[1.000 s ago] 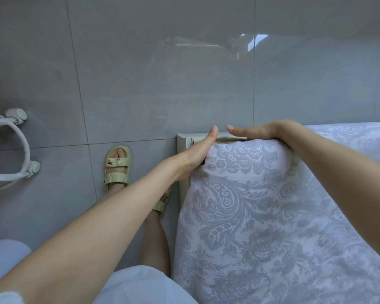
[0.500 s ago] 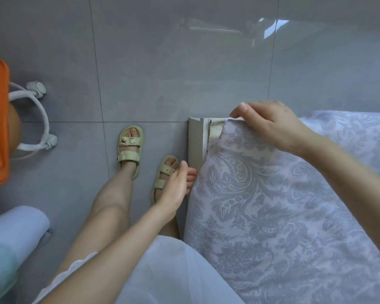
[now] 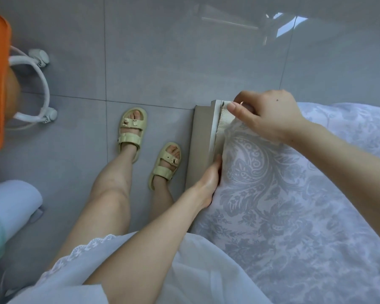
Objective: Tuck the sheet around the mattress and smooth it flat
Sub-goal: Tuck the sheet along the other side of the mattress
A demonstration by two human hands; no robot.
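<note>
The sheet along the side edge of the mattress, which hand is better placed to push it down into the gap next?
Left. The left hand lies flat against the sheet beside the bed frame. The right hand is busy at the corner.

Left hand (image 3: 207,183) moved from beside the leg to the grey-patterned white sheet (image 3: 294,205) edge; right hand (image 3: 266,115) now pinches its corner.

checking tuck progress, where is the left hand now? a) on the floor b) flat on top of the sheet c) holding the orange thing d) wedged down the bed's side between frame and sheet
d: the left hand is slid edge-on between the bed frame and the patterned sheet.
</note>
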